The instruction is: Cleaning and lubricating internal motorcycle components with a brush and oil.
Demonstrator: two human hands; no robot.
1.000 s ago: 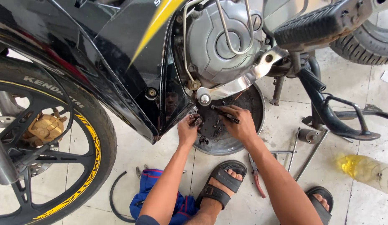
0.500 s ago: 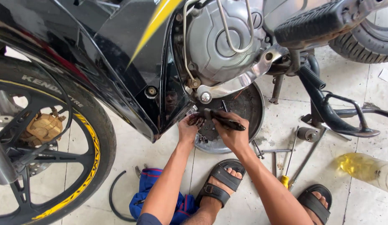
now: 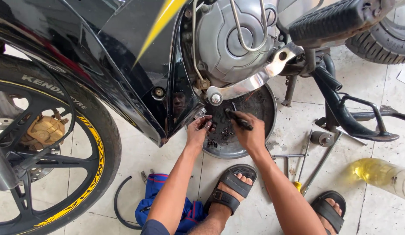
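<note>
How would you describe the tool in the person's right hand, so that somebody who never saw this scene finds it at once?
Start at the silver engine cover of the motorcycle and look straight down to the round metal pan on the floor. Above the pan, the right hand holds a short dark tool pointing up and left. Unlike the long metal tools lying on the tiles, it is off the floor.

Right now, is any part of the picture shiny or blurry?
In the head view, daylight glints off the chrome engine guard and silver engine cover; the glossy black fairing mirrors a reflection; the yellow stripe near the top looks smeared; the hands over the oil pan stay sharp.
</note>
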